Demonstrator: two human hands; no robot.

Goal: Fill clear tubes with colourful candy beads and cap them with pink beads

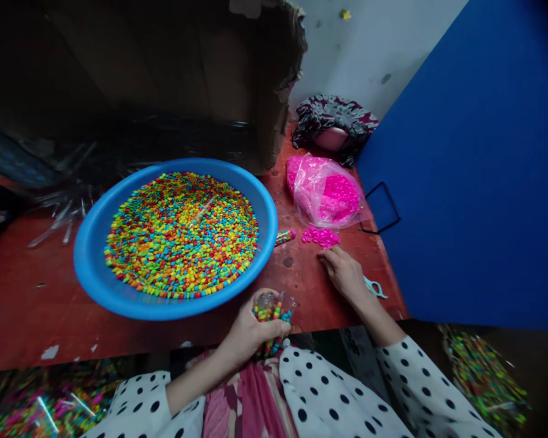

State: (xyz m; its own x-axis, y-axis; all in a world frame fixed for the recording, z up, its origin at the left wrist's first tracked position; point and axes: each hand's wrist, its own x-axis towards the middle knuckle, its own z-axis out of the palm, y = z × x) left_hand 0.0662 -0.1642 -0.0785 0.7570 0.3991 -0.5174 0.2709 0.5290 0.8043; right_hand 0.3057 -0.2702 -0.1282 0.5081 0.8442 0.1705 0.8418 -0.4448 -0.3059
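My left hand (256, 325) is closed around several clear plastic tubes (269, 313) filled with small coloured candies, at the table's front edge. My right hand (344, 272) rests low over the red table, its fingers drawn together at the near side of a small heap of pink plastic caps (322, 236). Whatever is between those fingertips is too small to make out. Left of the heap lies one filled tube (285, 236) with a pink end. A big blue basin (173, 309) of coloured candies (182, 237) stands to the left, with a clear empty tube (202, 211) on top.
Behind the heap sits a clear bag (324, 191) of pink caps. Light-blue scissor-like handles (375, 288) show beside my right wrist. A torn cardboard box (237, 79) holds empty tubes at the back. A blue panel (475, 182) borders the table (296, 280) on the right.
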